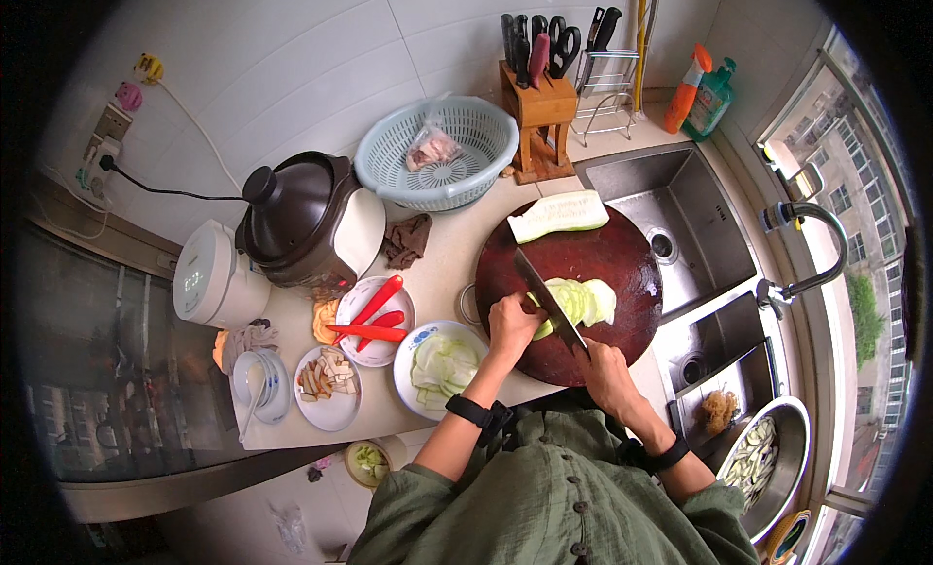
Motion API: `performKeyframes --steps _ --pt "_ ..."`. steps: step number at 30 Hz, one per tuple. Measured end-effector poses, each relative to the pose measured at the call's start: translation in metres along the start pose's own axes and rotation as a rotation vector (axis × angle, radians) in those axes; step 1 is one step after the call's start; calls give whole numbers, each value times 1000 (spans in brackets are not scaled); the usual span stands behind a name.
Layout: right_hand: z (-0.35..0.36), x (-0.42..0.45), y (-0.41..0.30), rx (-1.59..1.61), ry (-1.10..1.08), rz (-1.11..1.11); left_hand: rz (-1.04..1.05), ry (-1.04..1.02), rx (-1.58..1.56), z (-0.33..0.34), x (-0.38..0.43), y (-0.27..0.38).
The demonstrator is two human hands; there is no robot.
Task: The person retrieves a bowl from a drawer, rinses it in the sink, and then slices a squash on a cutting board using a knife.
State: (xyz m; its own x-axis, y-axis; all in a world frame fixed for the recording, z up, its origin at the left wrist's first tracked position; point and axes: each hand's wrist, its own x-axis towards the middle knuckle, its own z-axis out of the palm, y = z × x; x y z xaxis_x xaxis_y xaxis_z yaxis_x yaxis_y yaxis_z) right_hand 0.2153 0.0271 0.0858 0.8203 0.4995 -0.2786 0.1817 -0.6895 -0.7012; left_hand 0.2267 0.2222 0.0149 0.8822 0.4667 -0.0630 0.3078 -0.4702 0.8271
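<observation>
My right hand grips a kitchen knife, whose long dark blade slants across the round wooden chopping board. To the left of the blade, my left hand holds a pale green gourd piece against the board, fingers curled and partly hiding it. Thin overlapping gourd slices lie right of the blade. At the board's far edge rests a larger cut length of gourd, its pale face up. More slices fill a blue-patterned white plate just left of my left hand.
Red peppers lie on a plate near a dark-lidded cooker. Behind are a plastic basket holding bagged meat and a wooden knife block. To the right are a steel sink, a faucet and a metal basin.
</observation>
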Motion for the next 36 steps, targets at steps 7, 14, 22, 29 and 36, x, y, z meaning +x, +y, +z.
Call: performKeyframes --steps 7,14,22,29,36 --pt "13 -2 8 -8 34 23 -22 -12 -35 -1 -3 0" --pt "25 11 16 -25 14 20 13 -13 -25 1 -5 -7" --pt "47 25 20 -73 94 -9 -39 -26 -65 1 -5 -6" --pt "37 32 24 -36 65 49 -79 -49 -114 5 -5 -11" --pt "3 10 2 7 -44 27 -20 1 -55 0 -5 -9"
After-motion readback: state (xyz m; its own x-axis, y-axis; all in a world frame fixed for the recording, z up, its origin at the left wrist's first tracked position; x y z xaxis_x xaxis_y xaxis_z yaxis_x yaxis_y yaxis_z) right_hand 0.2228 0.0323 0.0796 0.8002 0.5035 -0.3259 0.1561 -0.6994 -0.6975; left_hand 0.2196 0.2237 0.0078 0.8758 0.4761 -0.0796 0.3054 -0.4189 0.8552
